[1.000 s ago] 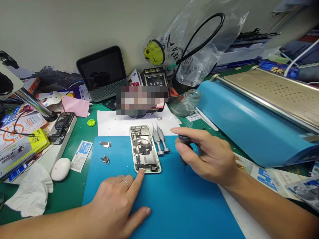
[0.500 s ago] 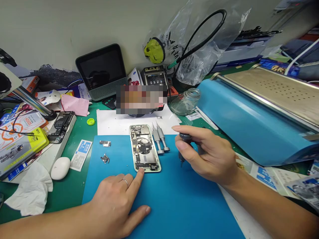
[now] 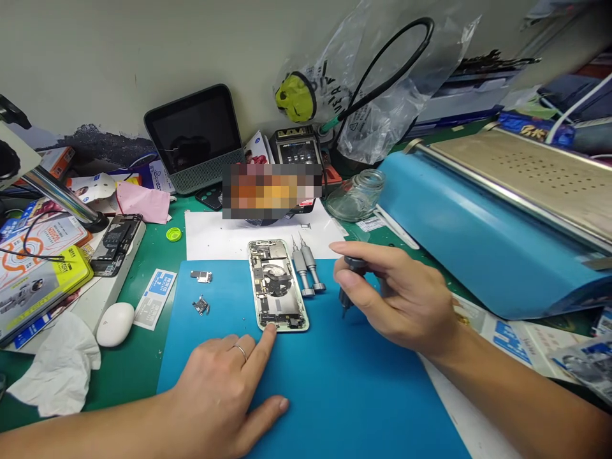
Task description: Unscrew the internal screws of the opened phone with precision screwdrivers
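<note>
An opened phone [image 3: 282, 305] lies on a blue mat [image 3: 325, 389], its inner parts showing. My left hand [image 3: 229, 376] rests on the mat, index finger stretched to the phone's bottom edge and thumb apart. A dark screwdriver [image 3: 352, 268] is gripped in my right hand [image 3: 396, 296], right of the phone, its tip pointing down toward the mat. Between phone and right hand lie two grey screwdrivers [image 3: 301, 269] side by side. Left of the phone sit a small metal part [image 3: 203, 276] and a small camera-like module [image 3: 201, 305].
A blue machine with a perforated metal plate [image 3: 535, 169] fills the right side. At the back stand a glass jar [image 3: 356, 197] and a dark-screened device [image 3: 195, 134]. On the left are a white oval case [image 3: 115, 324], a crumpled tissue [image 3: 57, 366] and boxes [image 3: 52, 287].
The screwdriver in my right hand has tilted, its tip swinging slightly left. My left hand keeps its place at the phone's edge.
</note>
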Action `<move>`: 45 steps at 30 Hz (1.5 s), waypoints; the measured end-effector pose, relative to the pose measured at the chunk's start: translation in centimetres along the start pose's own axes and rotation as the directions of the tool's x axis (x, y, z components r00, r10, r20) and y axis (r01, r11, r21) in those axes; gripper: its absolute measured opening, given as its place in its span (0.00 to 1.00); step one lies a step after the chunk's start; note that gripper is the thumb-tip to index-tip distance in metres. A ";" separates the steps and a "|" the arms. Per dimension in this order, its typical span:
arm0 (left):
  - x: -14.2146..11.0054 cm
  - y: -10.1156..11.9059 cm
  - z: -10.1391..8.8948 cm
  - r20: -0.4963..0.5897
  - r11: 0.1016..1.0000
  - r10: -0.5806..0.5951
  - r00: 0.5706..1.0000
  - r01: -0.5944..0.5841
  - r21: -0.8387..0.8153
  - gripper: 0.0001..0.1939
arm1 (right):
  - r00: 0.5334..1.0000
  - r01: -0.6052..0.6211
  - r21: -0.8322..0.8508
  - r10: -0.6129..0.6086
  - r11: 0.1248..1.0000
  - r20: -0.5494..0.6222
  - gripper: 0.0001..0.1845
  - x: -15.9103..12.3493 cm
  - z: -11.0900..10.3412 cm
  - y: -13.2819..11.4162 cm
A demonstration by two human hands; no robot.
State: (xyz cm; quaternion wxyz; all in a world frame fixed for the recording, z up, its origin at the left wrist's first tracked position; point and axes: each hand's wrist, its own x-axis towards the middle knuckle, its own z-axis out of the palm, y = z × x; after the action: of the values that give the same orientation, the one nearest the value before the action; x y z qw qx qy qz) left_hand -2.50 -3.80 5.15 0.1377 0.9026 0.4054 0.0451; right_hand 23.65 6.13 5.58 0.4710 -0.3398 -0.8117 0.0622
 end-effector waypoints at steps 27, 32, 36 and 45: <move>0.2 0.0 -0.2 -0.019 1.000 0.007 1.000 -0.007 0.013 0.31 | 1.000 -0.003 0.013 0.003 1.000 -0.016 0.20 -0.1 -0.1 0.1; 0.1 0.0 -0.2 -0.023 1.000 0.012 1.000 -0.011 0.014 0.31 | 1.000 -0.005 0.021 0.005 1.000 -0.027 0.21 -0.1 0.0 0.0; 0.0 0.0 -0.1 -0.022 1.000 0.009 1.000 -0.009 0.010 0.31 | 1.000 -0.008 0.016 0.009 1.000 -0.024 0.21 -0.1 0.0 0.0; 0.2 0.0 -0.2 -0.030 1.000 0.012 0.999 -0.012 0.014 0.31 | 1.000 0.002 0.026 -0.001 1.000 -0.025 0.22 -0.2 0.0 0.2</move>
State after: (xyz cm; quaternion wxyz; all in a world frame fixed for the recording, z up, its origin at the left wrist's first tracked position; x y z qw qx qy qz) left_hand -2.40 -3.63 5.29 0.1253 0.9051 0.4024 0.0568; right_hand 23.82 6.14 5.31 0.4856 -0.3339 -0.8050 0.0681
